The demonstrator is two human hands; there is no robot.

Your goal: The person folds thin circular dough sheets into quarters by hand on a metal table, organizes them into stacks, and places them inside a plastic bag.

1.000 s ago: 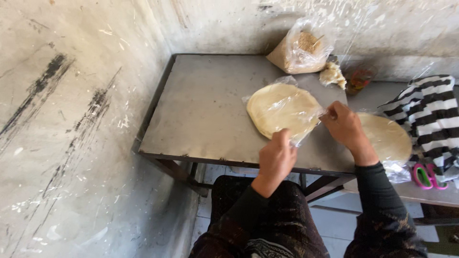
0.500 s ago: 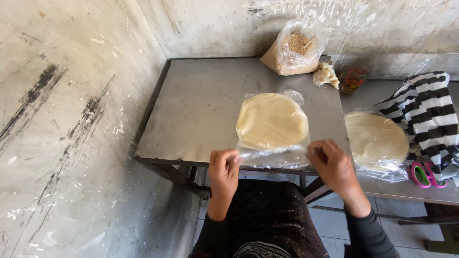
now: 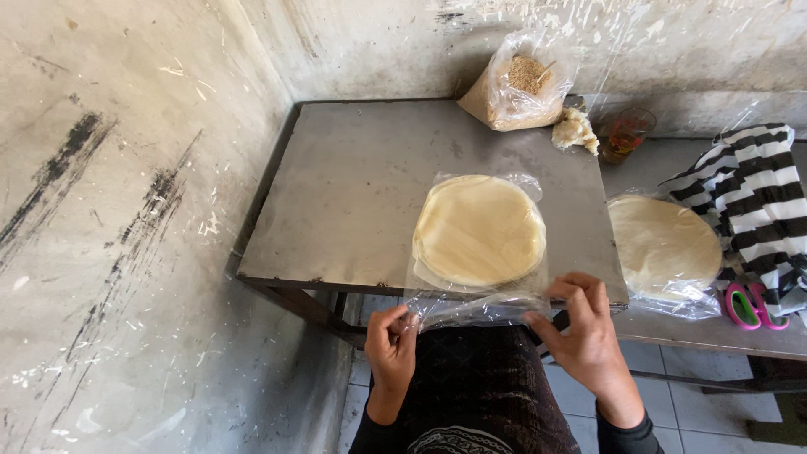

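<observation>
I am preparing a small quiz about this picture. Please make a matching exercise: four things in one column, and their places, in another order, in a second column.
Things:
1. Round pale flatbreads in the clear plastic bag
2. Clear plastic bag of brown grains
3. Pink-handled scissors
4. Glass of reddish-brown drink

Places:
A. Far edge of the grey metal table, against the wall
B. Near edge of the grey table, its open end pinched by left hand and right hand
C. Right side, below the striped cloth
D. Just right of the pale crumbly lump

Pairs: 1-B, 2-A, 3-C, 4-D
</observation>
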